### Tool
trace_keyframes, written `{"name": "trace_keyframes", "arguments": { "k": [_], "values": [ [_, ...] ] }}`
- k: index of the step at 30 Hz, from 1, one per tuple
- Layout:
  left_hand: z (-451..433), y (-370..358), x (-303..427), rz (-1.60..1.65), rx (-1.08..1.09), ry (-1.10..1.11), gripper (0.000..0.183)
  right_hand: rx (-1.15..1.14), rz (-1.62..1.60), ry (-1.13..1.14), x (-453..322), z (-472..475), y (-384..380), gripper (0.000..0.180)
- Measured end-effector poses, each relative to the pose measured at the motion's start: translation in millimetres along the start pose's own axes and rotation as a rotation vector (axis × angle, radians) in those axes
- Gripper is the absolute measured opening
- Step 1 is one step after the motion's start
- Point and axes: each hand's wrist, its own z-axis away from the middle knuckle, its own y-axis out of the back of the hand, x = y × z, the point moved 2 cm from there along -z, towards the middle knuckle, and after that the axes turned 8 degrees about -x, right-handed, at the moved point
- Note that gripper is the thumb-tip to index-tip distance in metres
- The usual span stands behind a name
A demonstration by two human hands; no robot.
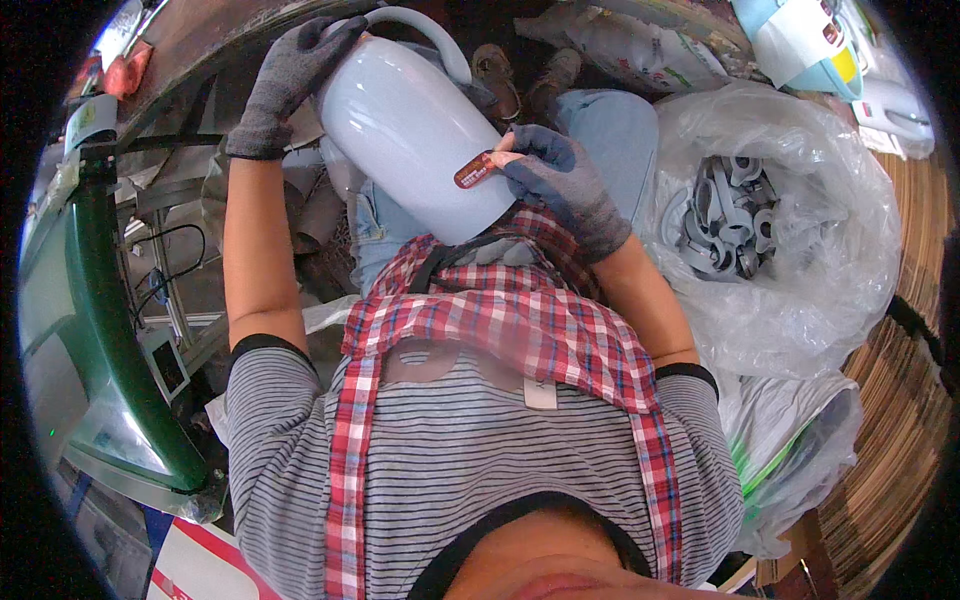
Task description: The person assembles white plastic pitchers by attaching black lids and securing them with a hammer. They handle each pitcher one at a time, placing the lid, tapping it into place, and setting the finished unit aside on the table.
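A glossy pale grey plastic jug (pixel 409 124) with a curved handle (pixel 427 26) lies tilted across my lap, its base toward my apron. My left hand (pixel 304 75), in a grey knitted work glove, grips its upper end beside the handle. Near the base, my right hand (pixel 566 176) pinches the end of a small dark red sticker (pixel 472 172) against the jug's side. That glove leaves the tips of my thumb and forefinger bare. The sticker bears printing. How much of it is stuck down, I cannot tell.
A clear plastic bag (pixel 832 225) at my right holds several grey plastic handle-like parts (pixel 727 225). To my left stands a green machine housing (pixel 112 322) with cables beside it. A light blue container (pixel 795 45) is at the upper right, near stacked brown sheets (pixel 885 420).
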Motion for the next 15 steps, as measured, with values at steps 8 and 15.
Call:
{"name": "trace_keyframes", "arguments": {
  "k": [8,15],
  "values": [
    [-2.5,0.1,-4.1,0.091,-0.015,0.115,0.035,0.047,0.238,0.135,11.6,-5.1,0.7,0.015],
    [5.0,5.5,7.3,0.027,-0.024,0.031,0.035,0.159,0.775,0.410,10.3,-1.7,-3.7,0.025]
  ]
}}
